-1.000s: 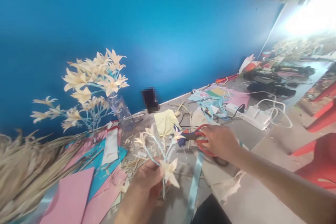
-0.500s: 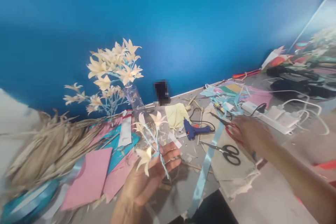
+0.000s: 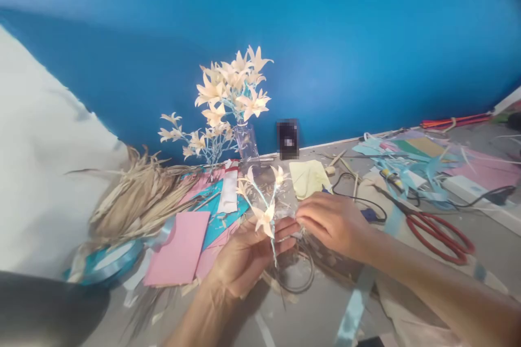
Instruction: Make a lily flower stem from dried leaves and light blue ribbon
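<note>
You can pass low over bare table (image 3: 311,321) between your left hand (image 3: 252,255) and the pale blue ribbon (image 3: 350,314), but a dark loop (image 3: 312,271) intrudes, the held flower sprig (image 3: 264,220) and upright clear bottle (image 3: 247,143) obstruct straight ahead, and red-handled scissors (image 3: 459,258) lie right of your right hand (image 3: 336,222).

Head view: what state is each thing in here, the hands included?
Left hand: palm up, holding a flower sprig
Flower sprig: held upright, blooms on top
Right hand: fingertips bunched; whether they pinch anything is unclear
Clear bottle: standing, flower stems in its neck
Red-handled scissors: lying down, unheld
Blue tool: mostly hidden behind the right hand
Yellow sheet: creased, spread out
Ribbon roll: lying down
Dried leaves: heaped
</note>
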Action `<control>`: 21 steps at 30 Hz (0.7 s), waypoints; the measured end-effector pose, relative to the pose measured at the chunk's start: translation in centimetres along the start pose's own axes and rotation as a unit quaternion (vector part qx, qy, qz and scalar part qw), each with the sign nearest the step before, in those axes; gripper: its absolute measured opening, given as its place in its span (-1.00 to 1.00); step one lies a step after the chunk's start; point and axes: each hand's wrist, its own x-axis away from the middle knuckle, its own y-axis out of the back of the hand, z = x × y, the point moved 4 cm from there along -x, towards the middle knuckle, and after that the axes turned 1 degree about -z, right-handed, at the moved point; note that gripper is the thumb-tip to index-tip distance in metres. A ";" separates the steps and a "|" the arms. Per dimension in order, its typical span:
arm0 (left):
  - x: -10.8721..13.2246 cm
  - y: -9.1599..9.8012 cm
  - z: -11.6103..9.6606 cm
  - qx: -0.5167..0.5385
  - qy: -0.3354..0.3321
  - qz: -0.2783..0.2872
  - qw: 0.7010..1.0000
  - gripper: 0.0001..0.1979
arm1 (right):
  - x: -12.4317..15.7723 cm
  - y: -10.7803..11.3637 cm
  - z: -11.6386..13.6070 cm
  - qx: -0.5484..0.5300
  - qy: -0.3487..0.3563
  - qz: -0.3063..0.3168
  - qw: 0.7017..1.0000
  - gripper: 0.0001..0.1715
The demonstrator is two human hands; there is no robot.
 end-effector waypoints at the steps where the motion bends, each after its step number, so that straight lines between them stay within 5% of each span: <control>1: 0.0 0.1 -0.1 -0.011 0.005 -0.001 1.000 -0.66 | -0.1 -0.4 -0.8 -0.020 -0.052 -0.002 0.998 -0.75; 5: -0.1 0.6 -0.5 -0.043 0.024 -0.016 0.999 -0.67 | 0.5 -1.2 -3.9 -0.078 -0.281 -0.017 0.956 -0.76; 7: -0.2 1.0 -0.8 -0.038 -0.002 -0.042 0.998 -0.70 | 0.9 -1.5 -4.7 -0.126 -0.338 0.011 0.933 -0.71; 12: -0.4 1.5 -1.3 -0.063 -0.114 -0.105 0.986 -0.80 | 1.2 -2.8 -3.5 -0.231 -0.339 0.119 0.904 -0.66; 16: -0.8 0.9 -0.2 -0.156 -0.113 -0.078 0.978 -0.85 | 1.5 -3.3 -1.9 -0.265 -0.337 0.133 0.894 -0.77; 21: -1.4 0.8 1.1 -0.182 -0.093 -0.048 0.978 -0.85 | 1.8 -3.8 -1.5 -0.407 -0.375 0.130 0.823 -0.75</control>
